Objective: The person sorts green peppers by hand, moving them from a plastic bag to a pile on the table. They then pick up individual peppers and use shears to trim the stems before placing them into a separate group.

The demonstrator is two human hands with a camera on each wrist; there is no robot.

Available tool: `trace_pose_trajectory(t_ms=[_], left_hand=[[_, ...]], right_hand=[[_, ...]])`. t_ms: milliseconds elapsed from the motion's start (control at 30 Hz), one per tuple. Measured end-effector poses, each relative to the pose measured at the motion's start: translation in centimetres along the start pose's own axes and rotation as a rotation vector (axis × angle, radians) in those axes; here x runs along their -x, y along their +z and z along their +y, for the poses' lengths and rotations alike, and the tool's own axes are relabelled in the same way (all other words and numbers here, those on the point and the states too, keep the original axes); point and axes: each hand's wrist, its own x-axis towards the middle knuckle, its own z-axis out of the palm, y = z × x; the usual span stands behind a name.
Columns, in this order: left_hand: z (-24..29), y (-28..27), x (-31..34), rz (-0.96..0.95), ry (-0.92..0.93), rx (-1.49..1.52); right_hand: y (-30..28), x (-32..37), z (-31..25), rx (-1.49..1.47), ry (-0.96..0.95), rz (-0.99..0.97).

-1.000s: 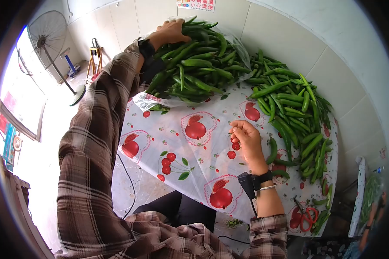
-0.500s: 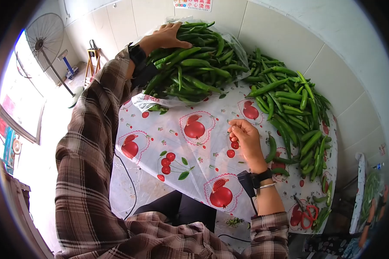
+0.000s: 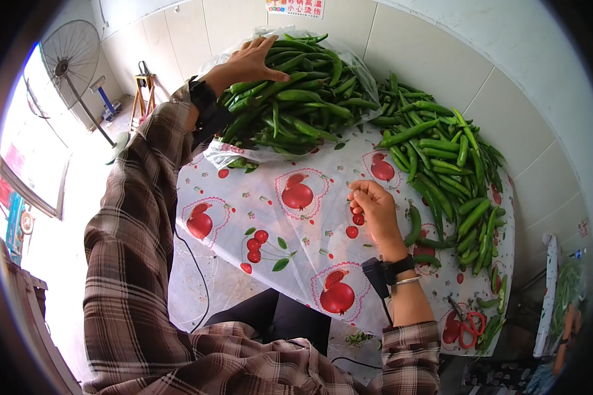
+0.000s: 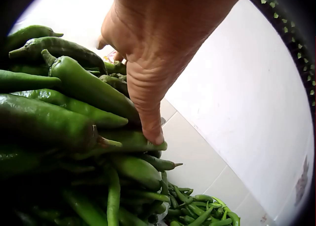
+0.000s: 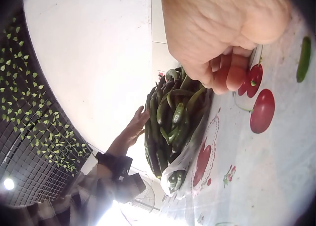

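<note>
A heap of long green chili peppers point(image 3: 300, 99) fills a clear plastic bag point(image 3: 369, 85) at the back of the table. My left hand point(image 3: 252, 62) rests on the heap's upper left, fingers spread. In the left wrist view, the left thumb point(image 4: 150, 122) reaches down and touches a pepper point(image 4: 123, 141) near its end. My right hand point(image 3: 375, 209) lies idle over the tablecloth point(image 3: 244, 191), its fingers loosely curled and holding nothing. Right of it spreads a loose pile of green peppers point(image 3: 441, 155).
Red-handled scissors point(image 3: 469, 329) lie at the table's right front corner, beside a few peppers point(image 3: 491, 332). A tiled wall point(image 3: 435, 46) stands close behind the table. To the left, a standing fan point(image 3: 69, 66) is on the floor.
My left hand has shifted slightly left and downward on the bagged peppers, its wrist drawn back a little. The right hand stays as it was.
</note>
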Motion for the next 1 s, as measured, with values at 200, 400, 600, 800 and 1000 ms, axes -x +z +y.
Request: trace_pose_trajectory(t_ms=[200, 400, 600, 800, 1000], left_hand=[[-0.2, -2.3, 1.3, 0.116, 0.037, 0.065], [-4.9, -4.1, 2.4, 0.285, -0.045, 0.105], [-8.6, -3.9, 5.4, 0.178, -0.233, 0.406], [-11.4, -1.4, 6.2, 0.263, -0.028, 0.275], [-12.0, -0.8, 5.7, 0.209, -0.29, 0.589]], right_hand=[[0.2, 0.0, -0.1, 0.017, 0.0, 0.012], [0.1, 0.0, 0.0, 0.02, 0.004, 0.015], [0.2, -0.1, -0.1, 0.023, 0.013, 0.016], [0.2, 0.0, -0.3, 0.03, 0.018, 0.016], [0.3, 0.0, -0.4, 0.041, 0.023, 0.023]])
